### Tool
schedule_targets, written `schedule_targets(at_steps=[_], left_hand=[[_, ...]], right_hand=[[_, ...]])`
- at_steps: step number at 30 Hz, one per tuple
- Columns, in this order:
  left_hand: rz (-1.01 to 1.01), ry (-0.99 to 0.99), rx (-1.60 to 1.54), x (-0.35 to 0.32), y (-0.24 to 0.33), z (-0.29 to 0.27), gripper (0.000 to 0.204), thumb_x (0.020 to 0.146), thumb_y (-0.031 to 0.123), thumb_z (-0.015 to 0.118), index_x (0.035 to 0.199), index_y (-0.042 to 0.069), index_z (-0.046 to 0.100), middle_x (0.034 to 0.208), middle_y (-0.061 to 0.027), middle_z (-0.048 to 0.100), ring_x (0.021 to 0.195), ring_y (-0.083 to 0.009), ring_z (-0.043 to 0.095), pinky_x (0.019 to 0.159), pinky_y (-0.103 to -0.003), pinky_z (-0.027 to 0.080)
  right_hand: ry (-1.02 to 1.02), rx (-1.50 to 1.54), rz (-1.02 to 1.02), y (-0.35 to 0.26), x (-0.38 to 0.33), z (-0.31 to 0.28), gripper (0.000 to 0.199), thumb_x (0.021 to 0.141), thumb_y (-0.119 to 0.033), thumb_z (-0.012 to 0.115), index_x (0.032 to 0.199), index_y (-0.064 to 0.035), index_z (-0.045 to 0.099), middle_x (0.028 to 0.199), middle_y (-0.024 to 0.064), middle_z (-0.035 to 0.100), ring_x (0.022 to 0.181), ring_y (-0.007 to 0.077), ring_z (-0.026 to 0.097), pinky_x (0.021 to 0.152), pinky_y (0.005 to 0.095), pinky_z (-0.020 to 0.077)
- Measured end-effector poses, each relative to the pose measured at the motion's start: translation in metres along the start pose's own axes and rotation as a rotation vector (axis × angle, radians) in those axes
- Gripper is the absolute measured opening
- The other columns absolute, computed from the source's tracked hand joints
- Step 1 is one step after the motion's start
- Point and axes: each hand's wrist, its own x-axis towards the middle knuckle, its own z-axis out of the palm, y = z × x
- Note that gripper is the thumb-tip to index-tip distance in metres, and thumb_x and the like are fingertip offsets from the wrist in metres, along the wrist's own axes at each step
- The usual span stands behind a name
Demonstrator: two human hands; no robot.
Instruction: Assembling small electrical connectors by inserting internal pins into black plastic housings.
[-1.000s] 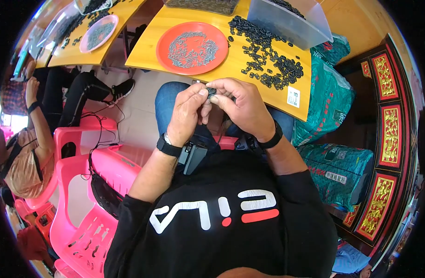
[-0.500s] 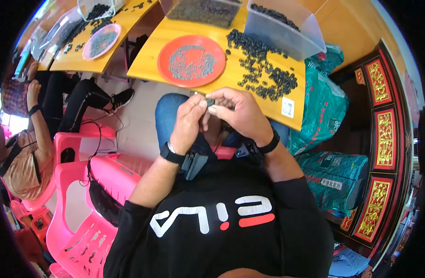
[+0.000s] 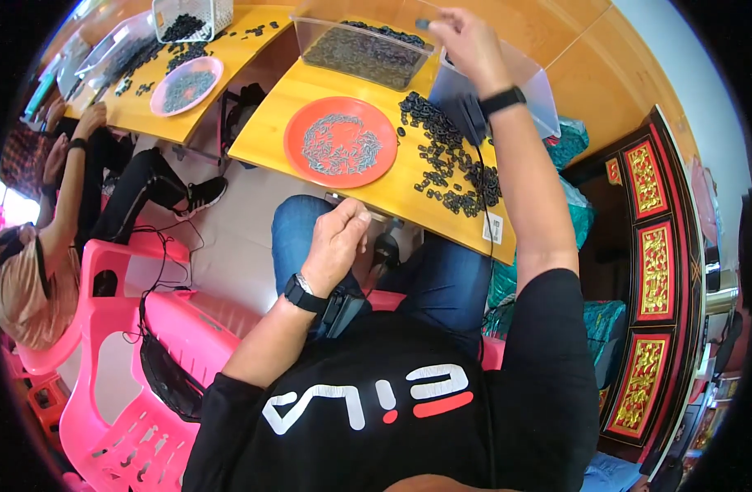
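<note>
My right hand [image 3: 468,51] is raised at the back of the yellow table, by the corner of a clear bin [image 3: 355,61] of black pieces. Between its fingertips is a small dark part [image 3: 423,25]. Just off the front table edge, above my lap, my left hand [image 3: 337,244] is closed with curled fingers; what it holds, if anything, is hidden. An orange-red plate [image 3: 294,139] with many thin grey metal pins lies on the table beyond it. To the plate's right spread loose black oval pieces [image 3: 446,160].
A second clear bin [image 3: 542,102] stands at the back right, partly behind my arm. At left another yellow table [image 3: 253,41] carries a pink plate [image 3: 159,98], a white basket [image 3: 222,16] and black pieces; people sit there. A pink chair [image 3: 130,410] stands beside me.
My right hand has left my left hand and swung up and away to the far bins with the small dark part. My left hand has dropped slightly toward my lap.
</note>
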Motion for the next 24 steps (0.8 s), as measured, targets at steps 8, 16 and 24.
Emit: schedule_targets(at_steps=[8,16,24], left_hand=[[0.010,0.004,0.046,-0.003,0.009,-0.004,0.019,0.091,0.017,0.046,0.076,0.006,0.048,0.063,0.0008,0.048,0.055,-0.0071,0.046,0.050,-0.022,0.037],[0.018,-0.013,0.090,-0.001,0.000,-0.003,0.018,0.090,0.017,0.047,0.077,0.006,0.049,0.063,0.0010,0.048,0.056,-0.0069,0.046,0.051,-0.022,0.037],[-0.011,-0.007,0.102,-0.001,0.000,-0.002,0.017,0.091,0.017,0.047,0.078,0.006,0.050,0.063,0.0011,0.049,0.056,-0.0069,0.047,0.051,-0.022,0.038]], right_hand=[[-0.273,-0.224,0.051,0.001,-0.057,0.039,0.020,0.077,-0.017,0.063,0.094,-0.0082,0.070,0.087,0.0113,0.069,0.081,0.0256,0.066,0.075,0.0341,0.0500],[-0.696,-0.065,0.340,0.051,-0.114,0.070,0.021,0.069,-0.013,0.071,0.088,-0.0054,0.069,0.080,0.0102,0.068,0.072,0.0204,0.064,0.068,0.0317,0.0493],[-0.591,-0.214,0.299,0.040,-0.124,0.081,0.017,0.068,-0.018,0.069,0.079,-0.0061,0.067,0.075,0.0134,0.066,0.072,0.0275,0.063,0.067,0.0370,0.0487]])
